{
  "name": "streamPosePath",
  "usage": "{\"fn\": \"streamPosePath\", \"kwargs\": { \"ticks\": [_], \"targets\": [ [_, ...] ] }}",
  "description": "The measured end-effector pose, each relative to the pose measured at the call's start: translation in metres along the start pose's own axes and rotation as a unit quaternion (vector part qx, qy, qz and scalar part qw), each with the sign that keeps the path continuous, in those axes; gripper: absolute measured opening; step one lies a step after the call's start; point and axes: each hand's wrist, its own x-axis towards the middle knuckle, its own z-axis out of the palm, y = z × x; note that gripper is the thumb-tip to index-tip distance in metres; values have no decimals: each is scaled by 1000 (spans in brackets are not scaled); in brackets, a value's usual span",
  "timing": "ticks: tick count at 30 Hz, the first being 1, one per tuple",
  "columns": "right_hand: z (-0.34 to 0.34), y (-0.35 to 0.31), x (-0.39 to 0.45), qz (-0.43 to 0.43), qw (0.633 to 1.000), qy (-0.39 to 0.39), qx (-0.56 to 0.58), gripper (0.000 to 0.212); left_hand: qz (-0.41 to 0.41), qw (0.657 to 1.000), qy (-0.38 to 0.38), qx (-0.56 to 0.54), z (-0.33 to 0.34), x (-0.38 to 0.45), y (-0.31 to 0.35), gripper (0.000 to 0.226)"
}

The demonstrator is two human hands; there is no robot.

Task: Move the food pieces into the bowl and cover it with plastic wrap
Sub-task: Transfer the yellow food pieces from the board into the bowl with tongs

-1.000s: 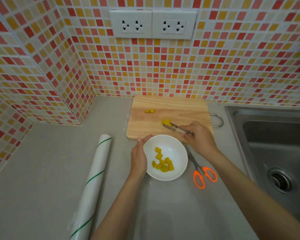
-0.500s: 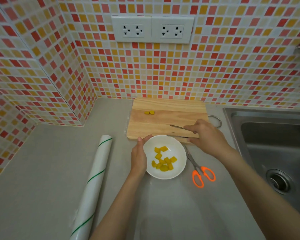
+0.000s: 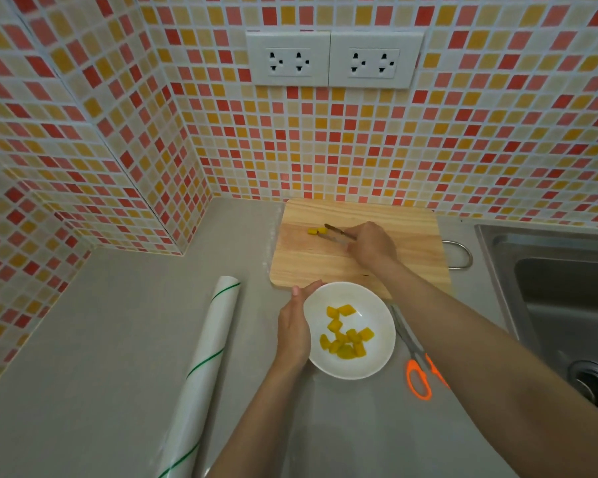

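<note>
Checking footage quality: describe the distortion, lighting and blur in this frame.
Head view: wide-angle distortion bows the tiled wall and sink rim; lighting soft and even, faint sheen on the countertop; tiles softer toward the left edge; bowl sharp.

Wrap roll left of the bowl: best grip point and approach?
Grip the plastic wrap roll around its mid-length, coming from above with fingers across its long axis. It lies flat on the counter, a long round tube, with bare counter on both flanks.
</note>
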Motion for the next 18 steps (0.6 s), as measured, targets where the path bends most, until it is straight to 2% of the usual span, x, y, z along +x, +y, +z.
{"fn": "streamPosePath", "kwargs": {
  "ticks": [7,15,18],
  "targets": [
    [1,20,-27,-15,999,31,39,29,13,1000,0,10,-1,3,-2,49],
    [-23,37,-124,-73,991,53,103,32,19,1000,1,4,0,3,0,51],
    [-23,37,-154,-76,994,32,68,33,18,1000,-7,-2,0,2,0,51]
  ]
}}
